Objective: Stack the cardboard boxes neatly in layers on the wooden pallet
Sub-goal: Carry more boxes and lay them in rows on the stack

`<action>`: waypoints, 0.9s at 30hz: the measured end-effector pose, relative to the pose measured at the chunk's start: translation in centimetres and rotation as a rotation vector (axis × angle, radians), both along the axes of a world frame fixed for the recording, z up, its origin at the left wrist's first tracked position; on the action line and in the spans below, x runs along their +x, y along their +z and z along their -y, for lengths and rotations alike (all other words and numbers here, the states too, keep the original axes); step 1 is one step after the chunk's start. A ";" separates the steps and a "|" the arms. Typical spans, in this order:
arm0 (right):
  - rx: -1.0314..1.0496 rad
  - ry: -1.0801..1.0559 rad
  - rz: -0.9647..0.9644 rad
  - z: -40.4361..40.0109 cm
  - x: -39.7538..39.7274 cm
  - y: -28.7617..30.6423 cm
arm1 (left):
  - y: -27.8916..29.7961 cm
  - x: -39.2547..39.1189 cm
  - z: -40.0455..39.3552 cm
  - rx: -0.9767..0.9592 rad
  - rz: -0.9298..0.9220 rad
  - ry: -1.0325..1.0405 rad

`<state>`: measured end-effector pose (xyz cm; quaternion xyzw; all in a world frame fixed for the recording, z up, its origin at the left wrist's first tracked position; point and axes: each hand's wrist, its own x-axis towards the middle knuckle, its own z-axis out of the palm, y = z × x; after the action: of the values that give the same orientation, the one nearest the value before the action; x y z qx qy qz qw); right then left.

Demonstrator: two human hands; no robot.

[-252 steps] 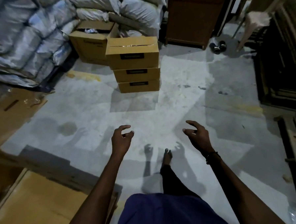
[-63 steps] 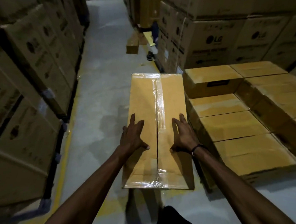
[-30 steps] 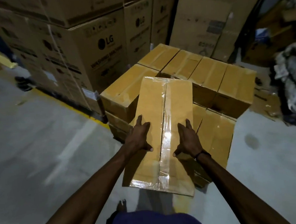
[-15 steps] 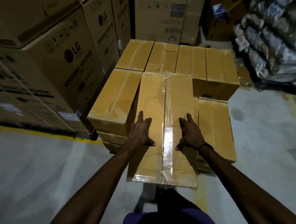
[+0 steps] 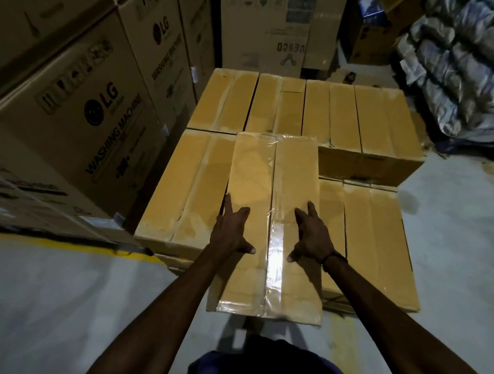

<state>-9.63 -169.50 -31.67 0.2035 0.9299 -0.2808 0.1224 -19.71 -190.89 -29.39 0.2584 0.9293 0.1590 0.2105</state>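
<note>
I hold a long taped cardboard box (image 5: pixel 293 170) lengthwise in front of me, over the near edge of the stack. My left hand (image 5: pixel 231 233) grips its left edge and my right hand (image 5: pixel 312 235) grips its right edge, thumbs on top. Beneath it lie stacked boxes: a top-layer box (image 5: pixel 188 184) to the front left, a higher back row (image 5: pixel 342 116) of several boxes, and lower boxes (image 5: pixel 380 237) at the front right. The boxes hide the pallet.
Tall LG washing machine cartons (image 5: pixel 78 110) stand close along the left and behind the stack. Wrapped sacks (image 5: pixel 461 47) are piled at the far right. A yellow floor line (image 5: pixel 71 247) runs at the left, with bare concrete floor (image 5: pixel 458 247) to the right.
I have carried the box from the aisle round to the stack and come closer. The box now sits lower and further over the front boxes. My grip is the same.
</note>
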 end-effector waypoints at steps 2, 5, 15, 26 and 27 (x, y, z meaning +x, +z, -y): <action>-0.014 -0.015 0.008 -0.6 -1.8 -0.9 | -1.1 -2.1 -0.7 -0.005 0.028 -0.003; -0.025 -0.024 0.028 -1.1 -3.9 -2.2 | -2.8 -4.7 -1.2 -0.022 0.066 -0.008; -0.062 -0.075 0.098 -1.8 -10.6 -6.7 | -8.3 -12.7 -2.4 -0.061 0.170 -0.046; -0.062 -0.083 0.072 -3.2 -13.4 -13.8 | -14.0 -17.3 -2.2 -0.013 0.233 -0.028; -0.061 -0.083 0.068 -3.3 -13.7 -14.3 | -14.3 -17.5 -2.1 -0.005 0.226 -0.034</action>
<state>-23.30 -166.18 -45.97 0.2473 0.9070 -0.3069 0.1485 -37.25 -188.79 -43.66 0.2541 0.8955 0.1814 0.3172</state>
